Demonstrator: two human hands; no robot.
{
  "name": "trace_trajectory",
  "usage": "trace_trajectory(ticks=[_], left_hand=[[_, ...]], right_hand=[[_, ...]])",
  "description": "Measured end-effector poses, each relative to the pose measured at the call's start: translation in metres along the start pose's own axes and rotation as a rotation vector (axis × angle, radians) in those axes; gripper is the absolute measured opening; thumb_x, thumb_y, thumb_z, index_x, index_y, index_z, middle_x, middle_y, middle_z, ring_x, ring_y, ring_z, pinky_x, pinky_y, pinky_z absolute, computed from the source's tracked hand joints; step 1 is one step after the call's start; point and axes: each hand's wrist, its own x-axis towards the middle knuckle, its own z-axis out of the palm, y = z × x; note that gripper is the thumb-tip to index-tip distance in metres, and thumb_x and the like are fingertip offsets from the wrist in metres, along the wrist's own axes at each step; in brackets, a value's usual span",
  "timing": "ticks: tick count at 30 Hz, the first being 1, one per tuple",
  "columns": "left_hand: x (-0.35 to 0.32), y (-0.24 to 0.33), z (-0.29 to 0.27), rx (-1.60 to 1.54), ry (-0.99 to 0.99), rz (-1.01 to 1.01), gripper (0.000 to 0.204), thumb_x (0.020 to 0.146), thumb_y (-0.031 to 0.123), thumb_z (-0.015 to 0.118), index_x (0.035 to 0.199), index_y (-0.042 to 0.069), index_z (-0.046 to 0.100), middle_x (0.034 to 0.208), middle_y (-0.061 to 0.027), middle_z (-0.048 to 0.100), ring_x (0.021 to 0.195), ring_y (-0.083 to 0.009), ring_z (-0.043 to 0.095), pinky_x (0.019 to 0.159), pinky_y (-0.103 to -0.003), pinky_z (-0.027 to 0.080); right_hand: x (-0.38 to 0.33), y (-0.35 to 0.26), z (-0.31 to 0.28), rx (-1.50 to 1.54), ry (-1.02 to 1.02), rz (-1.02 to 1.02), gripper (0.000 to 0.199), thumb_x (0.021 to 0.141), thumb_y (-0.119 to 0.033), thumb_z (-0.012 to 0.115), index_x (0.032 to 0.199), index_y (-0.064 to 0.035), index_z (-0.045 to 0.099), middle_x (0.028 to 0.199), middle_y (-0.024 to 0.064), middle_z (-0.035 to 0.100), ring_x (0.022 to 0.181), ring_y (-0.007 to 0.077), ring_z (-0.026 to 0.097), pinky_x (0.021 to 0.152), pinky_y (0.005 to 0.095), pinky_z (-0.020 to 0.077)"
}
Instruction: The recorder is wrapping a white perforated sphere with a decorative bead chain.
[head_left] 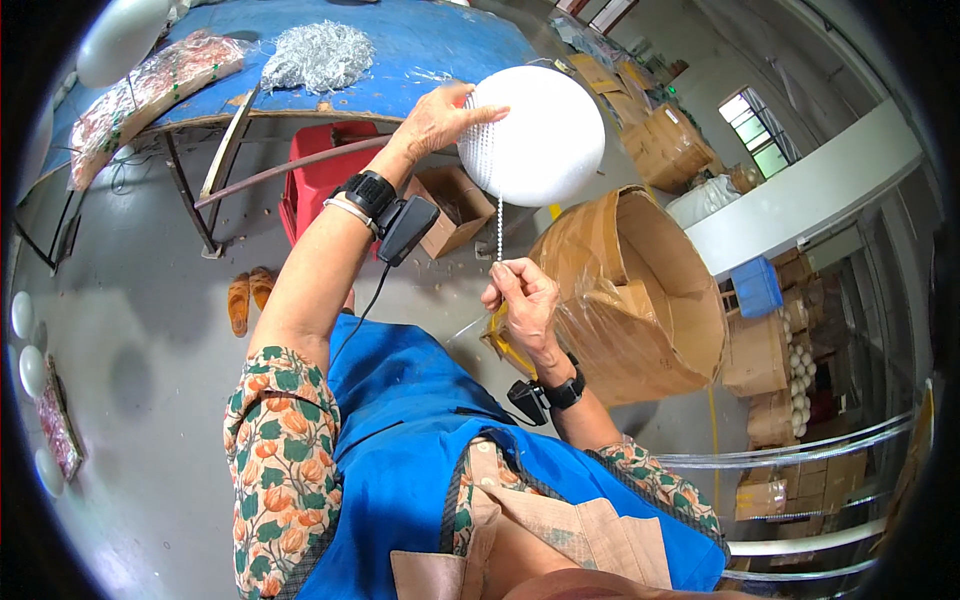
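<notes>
My left hand (440,118) holds a white ball (535,135) up in front of me, fingers spread over its left side. The ball's surface is partly covered with rows of small white beads. A thin strand of white beads (499,225) hangs straight down from the ball. My right hand (520,295) pinches the lower end of that strand just below the ball. Both wrists carry black bands with small black devices.
A blue-topped table (420,50) stands behind, with a silvery heap (318,55) and a wrapped patterned bundle (150,95). A red crate (320,170) and small cardboard box (450,205) sit underneath. A large round cardboard drum (650,300) lies at right. Stacked cartons fill the right side.
</notes>
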Motion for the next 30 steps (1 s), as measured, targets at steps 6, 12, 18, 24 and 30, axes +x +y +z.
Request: trace_trajectory(ticks=[6,12,18,24,30], left_hand=[[0.004,-0.01,0.0,-0.089,0.143,-0.067,0.101,0.056,0.067,0.064,0.122,-0.005,0.04,0.113,-0.0251,0.049,0.108,-0.0317,0.048,0.091,-0.038,0.039],[0.003,-0.003,0.002,-0.03,0.306,-0.029,0.09,0.058,0.069,0.06,0.114,0.0,0.051,0.102,-0.0214,0.056,0.093,-0.0295,0.056,0.079,-0.037,0.045],[0.003,0.008,-0.006,-0.039,0.124,-0.18,0.07,0.067,0.066,0.055,0.089,0.0,0.065,0.087,-0.0184,0.061,0.086,-0.0278,0.059,0.072,-0.036,0.046],[-0.014,0.015,-0.01,0.04,0.105,0.133,0.069,0.068,0.064,0.055,0.092,-0.001,0.064,0.089,-0.0193,0.062,0.087,-0.0276,0.059,0.078,-0.036,0.044],[0.001,-0.003,0.0,-0.179,0.08,-0.05,0.083,0.063,0.065,0.059,0.107,-0.005,0.055,0.101,-0.022,0.057,0.097,-0.0285,0.055,0.083,-0.037,0.042]], right_hand=[[0.009,0.001,0.003,0.011,0.016,-0.021,0.018,0.087,-0.019,0.053,0.085,-0.0009,0.055,0.061,0.0037,0.057,0.051,0.007,0.051,0.049,0.0195,0.0428],[0.024,0.002,0.003,0.03,0.052,-0.059,0.018,0.088,-0.018,0.051,0.084,-0.001,0.055,0.061,0.0039,0.057,0.05,0.0075,0.05,0.048,0.0197,0.0419],[0.039,0.001,0.007,0.019,0.056,-0.078,0.018,0.087,-0.018,0.052,0.085,-0.0006,0.055,0.062,0.0045,0.058,0.05,0.0077,0.05,0.048,0.0204,0.0417],[0.046,0.0,0.006,0.014,0.066,-0.052,0.018,0.087,-0.018,0.052,0.085,-0.0002,0.055,0.061,0.0046,0.057,0.051,0.008,0.05,0.048,0.0207,0.042],[0.016,-0.017,0.006,-0.029,-0.013,-0.08,0.019,0.087,-0.018,0.052,0.085,0.0005,0.055,0.061,0.0046,0.058,0.052,0.0073,0.052,0.049,0.0201,0.0439]])
